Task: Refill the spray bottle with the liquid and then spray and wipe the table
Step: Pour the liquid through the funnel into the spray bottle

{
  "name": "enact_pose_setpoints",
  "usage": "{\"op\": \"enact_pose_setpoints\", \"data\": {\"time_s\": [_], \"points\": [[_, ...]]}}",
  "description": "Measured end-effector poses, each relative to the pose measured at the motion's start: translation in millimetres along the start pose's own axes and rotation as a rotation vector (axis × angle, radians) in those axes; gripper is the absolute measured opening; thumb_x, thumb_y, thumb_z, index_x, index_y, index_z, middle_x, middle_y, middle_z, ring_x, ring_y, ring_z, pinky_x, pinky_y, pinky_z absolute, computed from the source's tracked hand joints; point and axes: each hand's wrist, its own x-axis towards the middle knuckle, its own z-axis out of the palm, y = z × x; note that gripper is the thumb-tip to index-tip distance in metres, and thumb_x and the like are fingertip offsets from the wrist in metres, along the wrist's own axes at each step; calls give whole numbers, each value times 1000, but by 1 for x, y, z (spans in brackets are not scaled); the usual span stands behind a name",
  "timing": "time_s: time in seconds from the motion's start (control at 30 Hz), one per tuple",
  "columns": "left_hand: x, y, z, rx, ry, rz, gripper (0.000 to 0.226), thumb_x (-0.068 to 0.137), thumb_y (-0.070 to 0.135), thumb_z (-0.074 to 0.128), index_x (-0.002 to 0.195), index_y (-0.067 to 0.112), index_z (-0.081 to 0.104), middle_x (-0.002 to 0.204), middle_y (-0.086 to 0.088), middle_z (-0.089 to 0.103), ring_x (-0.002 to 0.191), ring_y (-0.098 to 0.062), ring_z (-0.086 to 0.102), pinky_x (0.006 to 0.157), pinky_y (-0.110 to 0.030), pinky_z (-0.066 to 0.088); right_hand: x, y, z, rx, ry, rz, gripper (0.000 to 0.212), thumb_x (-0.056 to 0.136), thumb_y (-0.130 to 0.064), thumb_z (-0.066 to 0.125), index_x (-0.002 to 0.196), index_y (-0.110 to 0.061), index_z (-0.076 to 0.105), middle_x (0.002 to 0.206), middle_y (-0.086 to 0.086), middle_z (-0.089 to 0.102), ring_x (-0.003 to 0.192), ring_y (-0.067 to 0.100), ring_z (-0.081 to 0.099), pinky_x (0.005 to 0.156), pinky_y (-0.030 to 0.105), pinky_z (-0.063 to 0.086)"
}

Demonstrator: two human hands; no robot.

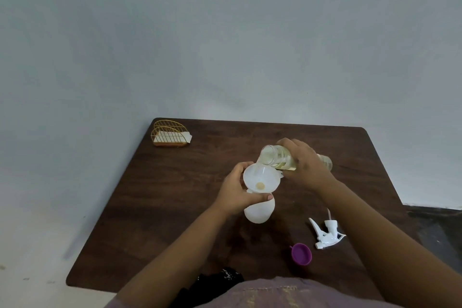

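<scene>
Mid-pour. Right hand [306,164] is wrapped around the clear jar [277,157], tipped nearly flat, mouth just over the far rim of the white funnel [261,179]. Left hand [236,190] is curled around the funnel stem and neck of the white spray bottle [258,210], which stands on the table [175,195] directly under the funnel. A small pool of yellowish liquid sits at the funnel throat. Risks: the jar mouth is wide and sits at the funnel's edge, so tipping further likely sends liquid over the rim onto the table. If the throat drains slowly, the funnel could overflow. The bottle is opaque, so fill level can't be read and it could overfill. Sprayer head [326,234] and purple cap [301,254] lie near side of the funnel, to its right, well apart. Napkin holder [170,134] sits far left of the funnel.
</scene>
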Motion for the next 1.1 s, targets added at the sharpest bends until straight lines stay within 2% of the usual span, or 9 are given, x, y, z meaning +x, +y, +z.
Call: {"op": "enact_pose_setpoints", "data": {"time_s": [0.23, 0.47, 0.73, 0.97, 1.1], "points": [[1, 0, 0, 1, -8, 8, 80, 60, 30, 93, 125, 34, 47, 120, 19, 56, 109, -7, 58, 82, -23, 57, 1, -4, 0, 4, -17, -24, 59, 65, -23, 82, 115, -23, 52, 100, -2, 58, 91, 19, 55, 84, 43, 48], [0, 2, 0, 8, -21, 32, 78, 61, 28, 93, 124, 34, 46, 121, 17, 55, 111, -9, 56, 81, -19, 55, -2, -5, -1, 9, -34, -35, 57, 66, -27, 82, 109, -35, 45, 96, -6, 57, 87, 15, 54, 80, 43, 50], [-2, 4, -1, -20, -32, 39, 77, 62, 25, 92, 123, 34, 46, 116, 22, 55, 107, -3, 57, 72, -11, 52, -3, -10, -3, 19, -32, -49, 51, 67, -31, 81, 109, -26, 52, 93, -4, 58, 85, 16, 55, 78, 42, 50], [-2, 2, -1, -32, -24, 39, 80, 60, 27, 93, 126, 33, 48, 121, 18, 57, 110, -7, 58, 77, -17, 55, -7, -12, -5, -8, -35, -57, 51, 67, -30, 82, 110, -23, 54, 92, -5, 58, 83, 14, 55, 76, 42, 51], [-3, 1, -1, -44, -29, 43, 78, 61, 24, 93, 124, 34, 48, 117, 21, 57, 107, -3, 58, 74, -14, 54, -8, -9, -4, -15, -42, -54, 50, 67, -30, 81, 108, -26, 53, 91, -6, 57, 82, 14, 54, 75, 43, 51]]}}
